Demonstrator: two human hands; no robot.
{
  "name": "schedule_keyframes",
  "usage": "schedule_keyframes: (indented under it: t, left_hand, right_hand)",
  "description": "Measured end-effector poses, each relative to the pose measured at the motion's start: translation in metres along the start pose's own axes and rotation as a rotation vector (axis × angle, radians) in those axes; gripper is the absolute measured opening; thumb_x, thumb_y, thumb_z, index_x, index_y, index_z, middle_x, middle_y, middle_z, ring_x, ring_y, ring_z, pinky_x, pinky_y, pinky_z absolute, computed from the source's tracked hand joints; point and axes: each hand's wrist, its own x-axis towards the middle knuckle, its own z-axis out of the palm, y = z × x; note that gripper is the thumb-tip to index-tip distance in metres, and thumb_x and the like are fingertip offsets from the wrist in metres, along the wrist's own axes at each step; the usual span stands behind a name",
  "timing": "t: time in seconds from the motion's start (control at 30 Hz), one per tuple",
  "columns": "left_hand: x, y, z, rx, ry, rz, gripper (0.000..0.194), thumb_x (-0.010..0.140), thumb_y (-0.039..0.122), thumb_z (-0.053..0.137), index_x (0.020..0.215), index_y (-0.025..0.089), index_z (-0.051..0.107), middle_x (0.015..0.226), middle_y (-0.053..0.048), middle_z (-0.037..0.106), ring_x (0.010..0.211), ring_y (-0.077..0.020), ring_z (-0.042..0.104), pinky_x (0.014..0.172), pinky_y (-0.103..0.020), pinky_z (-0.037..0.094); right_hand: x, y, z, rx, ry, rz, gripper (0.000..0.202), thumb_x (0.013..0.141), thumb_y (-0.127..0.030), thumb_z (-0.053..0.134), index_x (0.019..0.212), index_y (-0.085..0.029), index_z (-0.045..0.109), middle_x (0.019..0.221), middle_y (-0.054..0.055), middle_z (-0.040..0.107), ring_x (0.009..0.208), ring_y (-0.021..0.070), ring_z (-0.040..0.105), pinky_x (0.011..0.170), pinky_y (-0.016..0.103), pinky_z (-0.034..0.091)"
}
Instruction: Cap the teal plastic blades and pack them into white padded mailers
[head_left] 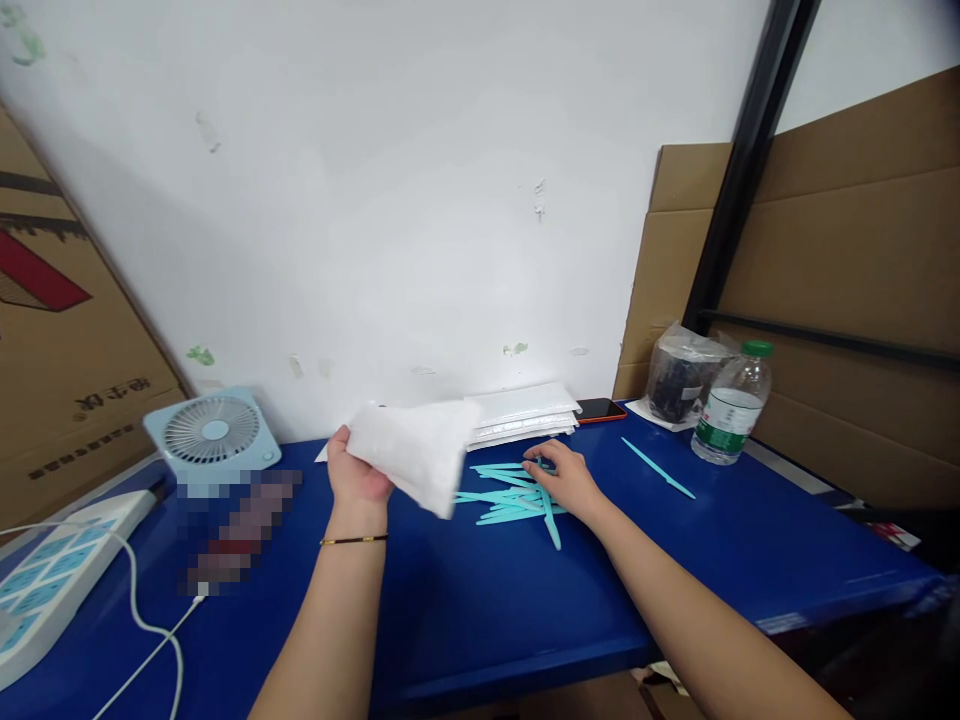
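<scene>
My left hand (358, 470) holds a white packet (416, 445) above the blue table, its fingers partly hidden behind it. To the right, my right hand (559, 475) is at a loose pile of turquoise plastic sticks (514, 505), thumb and fingers pinched at one that points toward the table's front. A single turquoise stick (658, 468) lies apart, right of that hand. Behind the pile, several white packets (517, 412) are stacked against the wall.
A small fan (216, 432) and a power strip (64, 580) with white cables stand on the left. An orange-edged phone (601, 410), a bagged dark container (675, 385) and a green-capped bottle (731, 410) are at the back right. Cardboard flanks the table (495, 630).
</scene>
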Motion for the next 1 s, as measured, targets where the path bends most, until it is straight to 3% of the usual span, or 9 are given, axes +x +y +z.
schedule_keyframes:
  t: [0.07, 0.17, 0.3, 0.4, 0.53, 0.63, 0.73, 0.9, 1.0]
  left_hand:
    - [-0.008, -0.015, 0.009, 0.15, 0.002, 0.177, 0.034, 0.079, 0.036, 0.045, 0.099, 0.013, 0.061, 0.08, -0.006, 0.067, 0.08, -0.0199, 0.064, 0.075, -0.031, 0.052]
    - [-0.026, -0.037, 0.031, 0.357, -0.142, 0.389, 0.035, 0.076, 0.037, 0.057, 0.106, 0.018, 0.057, 0.099, -0.006, 0.064, 0.098, -0.0195, 0.059, 0.085, -0.029, 0.048]
    - [-0.044, -0.051, 0.06, 0.535, -0.311, 0.569, 0.043, 0.072, 0.034, 0.065, 0.11, 0.019, 0.054, 0.102, -0.006, 0.062, 0.102, -0.02, 0.056, 0.088, -0.03, 0.046]
    - [-0.046, -0.044, 0.072, 0.515, -0.358, 0.585, 0.041, 0.073, 0.035, 0.064, 0.109, 0.018, 0.055, 0.102, -0.006, 0.061, 0.1, -0.0197, 0.057, 0.087, -0.031, 0.047]
    - [-0.043, -0.013, 0.074, 0.424, -0.339, 0.756, 0.034, 0.074, 0.032, 0.063, 0.104, 0.019, 0.057, 0.1, -0.004, 0.061, 0.1, -0.0176, 0.056, 0.09, -0.029, 0.045]
    - [-0.038, 0.016, 0.063, 0.514, -0.332, 0.848, 0.032, 0.072, 0.029, 0.065, 0.101, 0.02, 0.057, 0.099, -0.002, 0.061, 0.099, -0.0169, 0.056, 0.09, -0.028, 0.044]
    - [-0.03, 0.028, 0.038, 0.863, -0.292, 0.762, 0.043, 0.059, 0.027, 0.074, 0.099, 0.019, 0.059, 0.089, -0.002, 0.062, 0.091, -0.0182, 0.058, 0.083, -0.026, 0.046]
    - [-0.015, 0.007, -0.022, 1.838, -0.625, 0.594, 0.058, 0.057, 0.041, 0.072, 0.109, 0.021, 0.057, 0.103, -0.008, 0.059, 0.098, -0.0286, 0.053, 0.091, -0.042, 0.037]
    - [-0.009, -0.008, -0.056, 2.209, -0.779, 0.491, 0.071, 0.059, 0.055, 0.067, 0.122, 0.025, 0.049, 0.12, -0.011, 0.052, 0.11, -0.0325, 0.046, 0.096, -0.047, 0.029]
  right_hand:
    - [0.0, 0.001, 0.0, -0.01, 0.009, 0.001, 0.02, 0.079, -0.036, 0.052, 0.089, -0.023, 0.065, 0.093, 0.003, 0.062, 0.092, 0.0203, 0.056, 0.076, 0.031, 0.04]
    - [0.001, 0.003, 0.001, -0.013, 0.001, 0.025, 0.021, 0.079, -0.036, 0.052, 0.09, -0.023, 0.065, 0.094, 0.004, 0.062, 0.091, 0.0203, 0.056, 0.075, 0.032, 0.041]
    - [0.001, 0.007, 0.002, -0.001, -0.018, 0.046, 0.023, 0.08, -0.036, 0.05, 0.092, -0.023, 0.064, 0.096, 0.004, 0.06, 0.089, 0.0194, 0.057, 0.074, 0.031, 0.042]
    - [0.0, 0.008, 0.003, 0.009, -0.031, 0.045, 0.023, 0.081, -0.035, 0.048, 0.092, -0.023, 0.064, 0.095, 0.004, 0.06, 0.091, 0.0192, 0.056, 0.074, 0.03, 0.042]
    - [0.001, 0.009, 0.0, 0.006, -0.033, 0.023, 0.023, 0.083, -0.03, 0.044, 0.093, -0.023, 0.064, 0.096, 0.004, 0.06, 0.092, 0.0188, 0.055, 0.073, 0.029, 0.041]
    - [0.004, 0.013, -0.007, -0.026, 0.008, 0.019, 0.023, 0.082, -0.026, 0.045, 0.095, -0.022, 0.063, 0.098, 0.004, 0.06, 0.091, 0.0184, 0.055, 0.073, 0.029, 0.041]
    - [0.007, 0.02, -0.019, -0.1, 0.061, 0.069, 0.019, 0.079, -0.028, 0.048, 0.087, -0.021, 0.063, 0.093, 0.004, 0.061, 0.082, 0.0176, 0.056, 0.067, 0.027, 0.04]
    - [-0.007, 0.012, -0.04, -0.182, -0.017, 0.144, 0.026, 0.075, -0.043, 0.052, 0.064, -0.02, 0.057, 0.07, 0.002, 0.059, 0.064, 0.0151, 0.053, 0.056, 0.025, 0.035]
    - [-0.029, -0.006, -0.041, -0.208, -0.169, 0.122, 0.033, 0.068, -0.053, 0.059, 0.06, -0.021, 0.055, 0.065, 0.002, 0.06, 0.057, 0.0148, 0.052, 0.048, 0.024, 0.03]
